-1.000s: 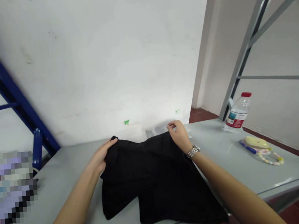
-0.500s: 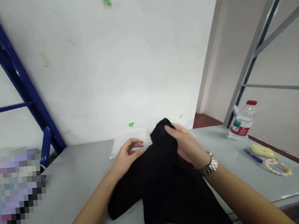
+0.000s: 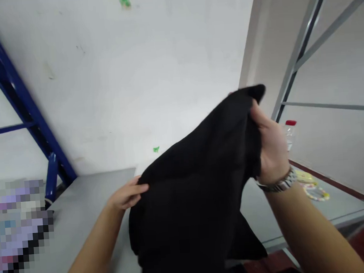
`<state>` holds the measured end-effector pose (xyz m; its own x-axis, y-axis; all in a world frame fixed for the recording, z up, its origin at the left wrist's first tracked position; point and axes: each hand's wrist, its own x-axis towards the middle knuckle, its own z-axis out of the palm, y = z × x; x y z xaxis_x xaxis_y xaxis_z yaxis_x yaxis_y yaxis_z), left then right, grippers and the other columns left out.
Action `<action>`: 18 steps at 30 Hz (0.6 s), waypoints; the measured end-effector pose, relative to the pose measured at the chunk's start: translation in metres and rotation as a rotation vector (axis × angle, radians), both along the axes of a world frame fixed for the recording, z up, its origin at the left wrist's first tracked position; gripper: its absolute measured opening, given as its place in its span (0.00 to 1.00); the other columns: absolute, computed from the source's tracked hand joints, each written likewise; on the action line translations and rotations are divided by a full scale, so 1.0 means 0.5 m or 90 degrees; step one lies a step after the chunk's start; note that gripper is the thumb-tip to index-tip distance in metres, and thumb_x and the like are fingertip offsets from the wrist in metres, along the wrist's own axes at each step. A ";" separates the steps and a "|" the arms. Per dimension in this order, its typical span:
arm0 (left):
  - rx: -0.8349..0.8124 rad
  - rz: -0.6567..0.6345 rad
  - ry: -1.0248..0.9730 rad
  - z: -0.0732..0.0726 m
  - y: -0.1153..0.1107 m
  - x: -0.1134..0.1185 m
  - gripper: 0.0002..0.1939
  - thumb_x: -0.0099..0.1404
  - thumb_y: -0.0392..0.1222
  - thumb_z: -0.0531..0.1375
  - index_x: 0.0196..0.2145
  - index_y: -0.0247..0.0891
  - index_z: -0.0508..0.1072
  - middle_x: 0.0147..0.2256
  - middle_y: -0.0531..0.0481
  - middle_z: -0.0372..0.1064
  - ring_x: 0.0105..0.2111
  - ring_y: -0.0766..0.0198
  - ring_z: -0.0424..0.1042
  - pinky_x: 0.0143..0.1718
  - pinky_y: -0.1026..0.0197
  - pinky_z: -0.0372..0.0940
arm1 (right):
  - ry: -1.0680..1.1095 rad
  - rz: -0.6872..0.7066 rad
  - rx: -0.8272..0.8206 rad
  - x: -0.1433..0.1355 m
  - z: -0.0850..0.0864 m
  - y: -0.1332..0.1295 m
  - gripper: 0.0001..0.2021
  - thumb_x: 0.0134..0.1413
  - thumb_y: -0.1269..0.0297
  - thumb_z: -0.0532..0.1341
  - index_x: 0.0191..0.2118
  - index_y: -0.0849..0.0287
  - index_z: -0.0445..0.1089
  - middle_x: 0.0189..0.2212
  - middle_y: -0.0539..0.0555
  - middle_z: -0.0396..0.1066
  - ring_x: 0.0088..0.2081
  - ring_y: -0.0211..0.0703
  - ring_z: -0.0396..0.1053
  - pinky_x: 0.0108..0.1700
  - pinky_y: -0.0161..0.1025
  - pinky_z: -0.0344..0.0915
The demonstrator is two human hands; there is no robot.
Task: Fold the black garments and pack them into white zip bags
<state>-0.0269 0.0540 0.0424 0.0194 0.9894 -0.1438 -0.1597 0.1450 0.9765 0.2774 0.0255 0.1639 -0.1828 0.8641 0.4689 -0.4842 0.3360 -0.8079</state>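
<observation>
A piece of black cloth (image 3: 191, 185), perhaps a garment, is stretched between my two hands above the grey table. My left hand (image 3: 128, 194) pinches its upper left edge, thumb in front and the other fingers partly behind. Higher up on the right, my right hand (image 3: 271, 144) grips a gathered part of the cloth, with a corner sticking up past the thumb. A metal-link watch (image 3: 281, 182) is on my right wrist. The lower part of the cloth hangs over the table's front edge. What kind of garment it is, I cannot tell.
The grey table (image 3: 79, 227) stands against a white wall panel (image 3: 146, 72). A red-capped bottle (image 3: 290, 133), a yellow item (image 3: 305, 176) and a beaded ring (image 3: 318, 194) are at the right. Blue framing (image 3: 26, 93) rises at the left, above a blurred-out pixelated area (image 3: 17, 231).
My right hand has lifted its part of the cloth up and to the right. My left hand, loosely curled before, has moved left and now pinches the cloth's edge. The cloth is spread wider.
</observation>
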 end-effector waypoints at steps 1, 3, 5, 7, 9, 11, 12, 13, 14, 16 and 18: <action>0.010 -0.008 -0.016 0.007 -0.004 -0.014 0.09 0.54 0.36 0.60 0.35 0.33 0.74 0.20 0.50 0.73 0.24 0.57 0.74 0.24 0.62 0.68 | 0.005 -0.049 -0.012 0.026 -0.015 0.002 0.18 0.60 0.50 0.48 0.45 0.50 0.71 0.44 0.48 0.72 0.47 0.43 0.69 0.41 0.43 0.69; 0.070 -0.024 -0.061 0.024 -0.018 -0.040 0.12 0.52 0.36 0.59 0.37 0.34 0.74 0.24 0.48 0.75 0.29 0.54 0.76 0.27 0.62 0.69 | 0.017 -0.163 -0.049 0.069 -0.048 0.005 0.16 0.57 0.51 0.54 0.42 0.53 0.71 0.42 0.52 0.73 0.44 0.45 0.71 0.41 0.43 0.70; 0.145 -0.047 -0.098 0.042 -0.041 -0.057 0.17 0.51 0.38 0.62 0.41 0.35 0.73 0.30 0.47 0.77 0.36 0.50 0.75 0.30 0.61 0.70 | 0.008 -0.262 -0.076 0.097 -0.074 0.002 0.12 0.53 0.54 0.60 0.39 0.53 0.71 0.38 0.52 0.75 0.40 0.44 0.73 0.40 0.41 0.71; 0.178 -0.080 -0.103 0.061 -0.072 -0.059 0.22 0.49 0.40 0.65 0.44 0.36 0.72 0.33 0.46 0.77 0.36 0.51 0.76 0.29 0.63 0.70 | -0.028 -0.314 -0.098 0.116 -0.087 -0.005 0.10 0.49 0.56 0.64 0.37 0.53 0.71 0.33 0.51 0.75 0.36 0.44 0.74 0.36 0.39 0.73; 0.170 -0.089 -0.094 0.080 -0.101 -0.049 0.24 0.50 0.41 0.66 0.46 0.37 0.71 0.34 0.46 0.77 0.33 0.56 0.76 0.29 0.65 0.70 | -0.064 -0.334 -0.130 0.126 -0.088 -0.011 0.10 0.47 0.56 0.65 0.35 0.53 0.71 0.29 0.49 0.75 0.32 0.42 0.74 0.32 0.36 0.73; 0.150 -0.070 -0.074 0.097 -0.117 -0.034 0.22 0.54 0.42 0.64 0.47 0.39 0.70 0.33 0.48 0.76 0.30 0.60 0.75 0.30 0.65 0.69 | -0.077 -0.348 -0.157 0.130 -0.086 -0.004 0.09 0.48 0.56 0.64 0.34 0.54 0.70 0.27 0.49 0.74 0.29 0.41 0.73 0.30 0.34 0.73; 0.143 -0.054 -0.050 0.102 -0.117 -0.027 0.21 0.55 0.43 0.63 0.47 0.40 0.69 0.33 0.49 0.76 0.29 0.61 0.75 0.30 0.65 0.69 | -0.084 -0.345 -0.168 0.128 -0.090 0.007 0.09 0.49 0.56 0.64 0.35 0.54 0.70 0.26 0.49 0.74 0.28 0.40 0.73 0.30 0.34 0.73; 0.136 -0.035 -0.012 0.103 -0.110 -0.023 0.19 0.56 0.44 0.63 0.46 0.41 0.70 0.31 0.51 0.76 0.28 0.62 0.75 0.30 0.65 0.69 | -0.095 -0.331 -0.179 0.126 -0.100 0.022 0.09 0.50 0.57 0.63 0.36 0.54 0.70 0.27 0.49 0.74 0.28 0.41 0.73 0.30 0.35 0.73; 0.132 -0.012 0.045 0.100 -0.099 -0.021 0.18 0.56 0.46 0.63 0.44 0.41 0.70 0.29 0.52 0.75 0.28 0.63 0.74 0.29 0.65 0.68 | -0.109 -0.311 -0.188 0.121 -0.117 0.040 0.10 0.50 0.57 0.62 0.37 0.55 0.70 0.28 0.50 0.75 0.29 0.42 0.73 0.32 0.36 0.73; 0.113 0.036 0.204 0.078 -0.066 -0.023 0.18 0.54 0.52 0.63 0.40 0.41 0.71 0.26 0.55 0.74 0.26 0.63 0.73 0.26 0.67 0.65 | -0.156 -0.262 -0.217 0.111 -0.174 0.080 0.11 0.51 0.58 0.61 0.40 0.56 0.69 0.31 0.52 0.75 0.32 0.44 0.74 0.36 0.39 0.73; 0.063 0.045 0.361 0.037 -0.033 -0.032 0.22 0.52 0.56 0.62 0.39 0.39 0.69 0.23 0.55 0.72 0.24 0.61 0.72 0.22 0.67 0.62 | -0.244 -0.240 -0.259 0.102 -0.254 0.110 0.16 0.53 0.57 0.58 0.46 0.57 0.66 0.36 0.54 0.75 0.37 0.46 0.74 0.40 0.43 0.71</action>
<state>-0.0428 0.0374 0.0610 -0.1000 0.9948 -0.0193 0.3860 0.0567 0.9207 0.3286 0.0805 0.0370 0.0766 0.9956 0.0548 -0.0469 0.0585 -0.9972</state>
